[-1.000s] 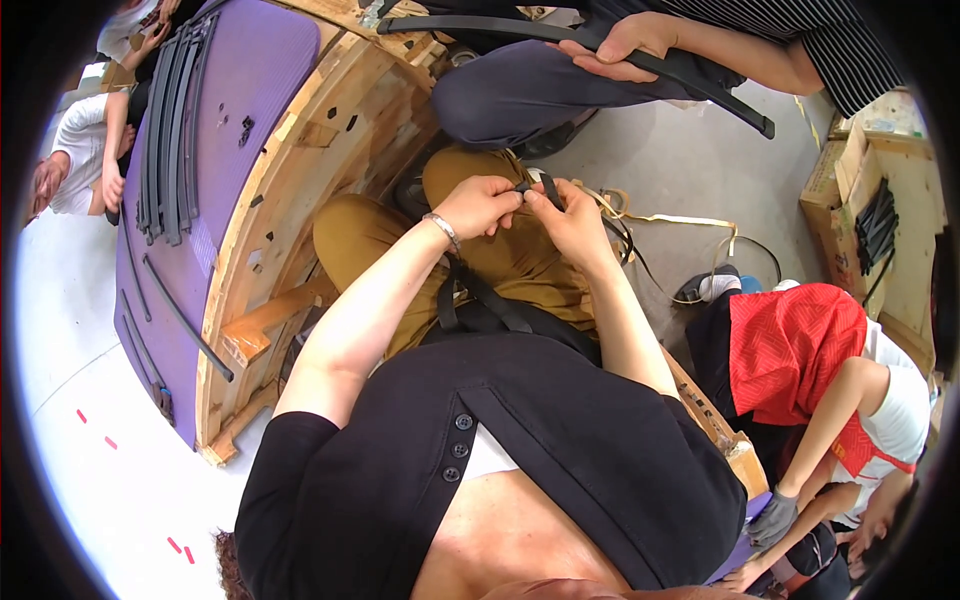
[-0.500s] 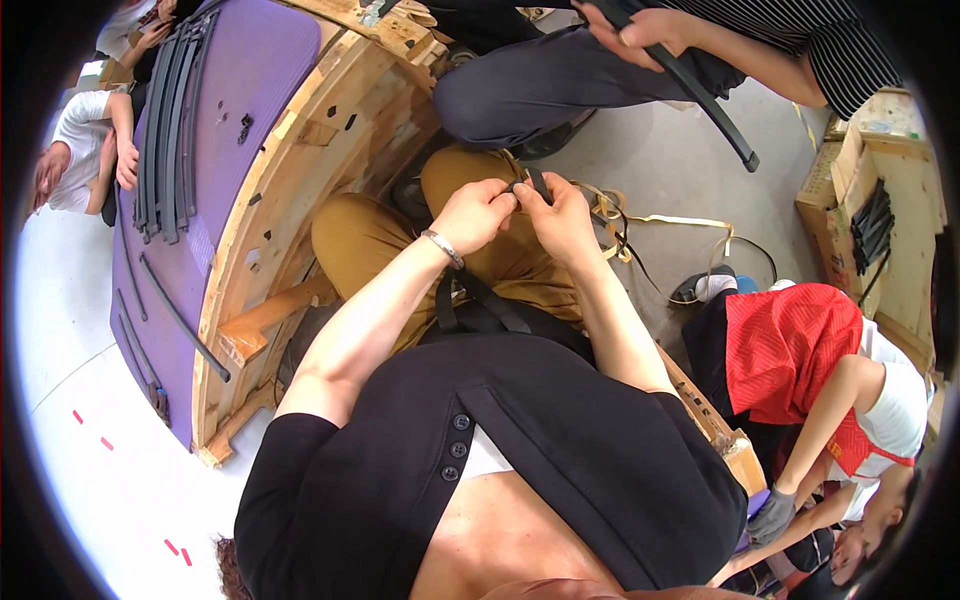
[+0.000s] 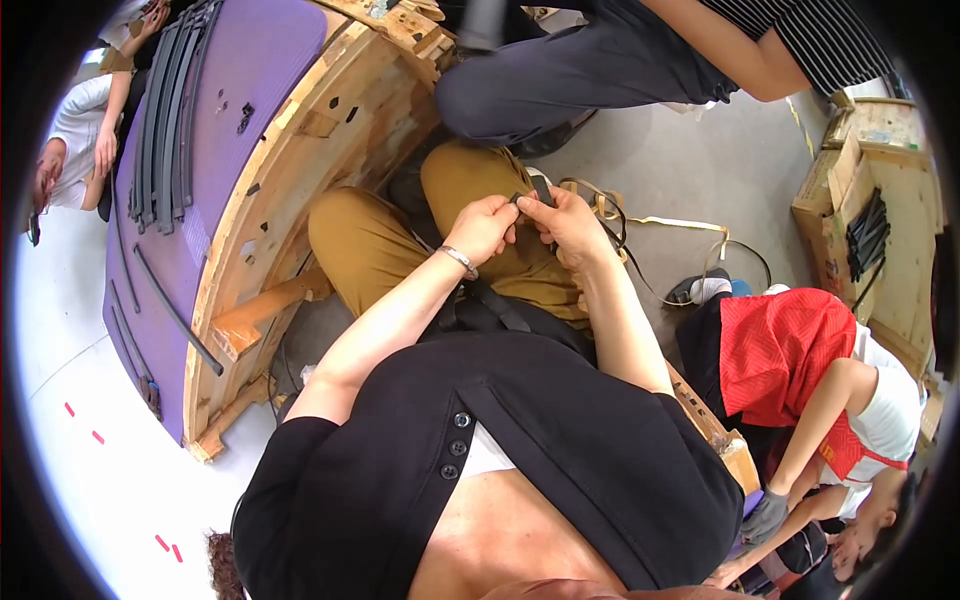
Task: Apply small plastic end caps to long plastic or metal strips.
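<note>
Above my knees, my two hands meet fingertip to fingertip. My right hand [image 3: 570, 225] is closed round a flat black strip [image 3: 542, 190], whose end sticks up past the thumb. Between the thumb and fingers of my left hand [image 3: 482, 230] is a small dark piece [image 3: 516, 198], pressed close to the strip. Whether the piece and the strip are joined cannot be made out. My fingers hide the rest of the strip.
Left of me, a wooden bench [image 3: 300, 150] carries a purple mat [image 3: 255, 70] with several long black strips [image 3: 165, 120]. Loose bands [image 3: 670, 222] lie on the floor to the right, near a cardboard box [image 3: 825, 215]. Co-workers sit ahead, left and right, one in a red apron [image 3: 780, 350].
My hands stay together and shift down slightly, the left wrist turning a little. The co-worker ahead has swung a black strip leftward, now blurred. The left co-worker's hand has drawn back from the strips.
</note>
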{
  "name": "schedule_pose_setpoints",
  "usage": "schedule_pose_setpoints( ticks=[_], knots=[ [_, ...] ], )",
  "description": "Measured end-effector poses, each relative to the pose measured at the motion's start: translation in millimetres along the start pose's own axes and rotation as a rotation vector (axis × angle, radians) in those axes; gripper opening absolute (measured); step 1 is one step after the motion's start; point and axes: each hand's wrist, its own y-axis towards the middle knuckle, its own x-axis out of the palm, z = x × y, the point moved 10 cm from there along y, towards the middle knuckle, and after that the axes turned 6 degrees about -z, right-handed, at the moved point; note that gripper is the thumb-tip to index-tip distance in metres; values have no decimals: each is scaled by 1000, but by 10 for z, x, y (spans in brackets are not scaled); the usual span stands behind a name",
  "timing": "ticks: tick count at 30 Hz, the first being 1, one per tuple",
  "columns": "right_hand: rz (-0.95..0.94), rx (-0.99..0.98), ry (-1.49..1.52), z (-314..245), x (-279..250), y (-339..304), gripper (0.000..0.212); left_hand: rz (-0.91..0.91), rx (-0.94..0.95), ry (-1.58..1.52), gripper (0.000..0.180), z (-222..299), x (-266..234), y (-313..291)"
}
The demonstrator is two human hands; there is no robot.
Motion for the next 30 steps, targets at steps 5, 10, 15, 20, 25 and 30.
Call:
schedule_pose_setpoints(
  ticks=[5,10,15,20,25,30],
  knots=[
    [-18,-62,-6,-67,-47,-28,17,31,28,46,23,23,-40,8],
    [-1,-120,-103,-178,-158,-177,18,40,29,54,23,36,-80,14],
    [-142,-170,-256,-280,127,-192,17,70,29,24,24,40,-105,-3],
    [-141,-237,-379,-288,161,-147,18,89,38,8,24,68,-111,-26],
    [-105,-257,-402,-294,142,-103,18,96,39,19,25,66,-124,-10],
    [-64,-253,-424,-317,126,-105,20,105,31,29,25,63,-132,-15]
  ],
)
